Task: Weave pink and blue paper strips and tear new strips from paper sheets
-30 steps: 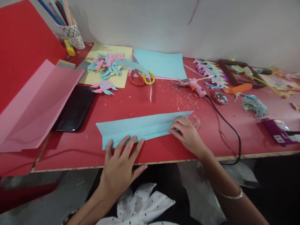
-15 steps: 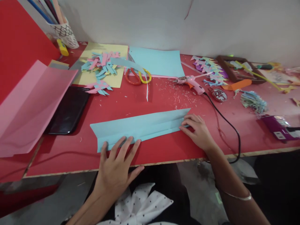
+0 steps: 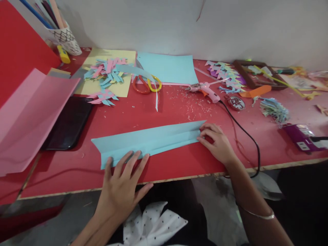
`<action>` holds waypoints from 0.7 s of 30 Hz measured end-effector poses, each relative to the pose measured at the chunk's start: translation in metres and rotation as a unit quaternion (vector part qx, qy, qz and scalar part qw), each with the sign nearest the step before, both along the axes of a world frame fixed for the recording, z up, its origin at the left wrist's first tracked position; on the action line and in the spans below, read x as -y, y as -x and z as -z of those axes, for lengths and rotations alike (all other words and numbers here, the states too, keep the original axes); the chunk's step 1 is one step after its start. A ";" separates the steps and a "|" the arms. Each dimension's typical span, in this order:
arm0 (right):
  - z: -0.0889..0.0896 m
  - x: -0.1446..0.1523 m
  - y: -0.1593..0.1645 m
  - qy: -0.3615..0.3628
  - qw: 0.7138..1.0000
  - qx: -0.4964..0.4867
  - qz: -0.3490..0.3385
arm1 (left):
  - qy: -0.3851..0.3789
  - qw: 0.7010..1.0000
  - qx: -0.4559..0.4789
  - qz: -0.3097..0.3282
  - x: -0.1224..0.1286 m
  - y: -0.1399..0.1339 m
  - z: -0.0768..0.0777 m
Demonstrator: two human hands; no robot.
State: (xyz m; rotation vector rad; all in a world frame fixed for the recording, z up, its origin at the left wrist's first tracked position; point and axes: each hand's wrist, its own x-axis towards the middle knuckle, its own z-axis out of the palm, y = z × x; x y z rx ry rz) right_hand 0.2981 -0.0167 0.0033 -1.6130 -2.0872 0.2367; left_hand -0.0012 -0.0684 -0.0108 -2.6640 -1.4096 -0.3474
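A long folded sheet of light blue paper (image 3: 153, 136) lies on the red table near its front edge, creased lengthwise. My left hand (image 3: 121, 184) rests with spread fingers, their tips pressing on the near edge of the paper toward its left end. At the right end, my right hand (image 3: 216, 141) pinches the paper's edge between thumb and fingers. Beyond the paper lie scissors (image 3: 141, 87) with red and yellow handles, partly under a curled paper strip, and a pink glue gun (image 3: 206, 91).
To the left, pink paper (image 3: 33, 112) overlaps a black phone (image 3: 70, 124). Cut paper strips (image 3: 110, 73) lie on a yellow sheet (image 3: 124, 88). A blue sheet (image 3: 166, 68) sits by the wall. The glue gun's black cord (image 3: 243, 130) runs over the table edge near a purple socket box (image 3: 302, 138).
The whole view has shifted slightly to the left across the frame. Both hands stay on the blue paper, with little visible movement; its left end sits slightly nearer the front.
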 end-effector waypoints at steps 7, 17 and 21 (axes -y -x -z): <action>0.000 0.001 0.003 -0.009 1.000 0.017 0.006 | -0.017 1.000 -0.007 0.002 0.000 -0.001 0.001; -0.003 0.001 0.010 -0.001 0.999 0.047 0.008 | -0.017 0.999 0.016 0.037 -0.016 -0.020 -0.025; -0.007 0.010 0.028 -0.023 0.994 0.101 0.027 | 0.008 0.997 0.046 0.066 -0.034 -0.050 -0.026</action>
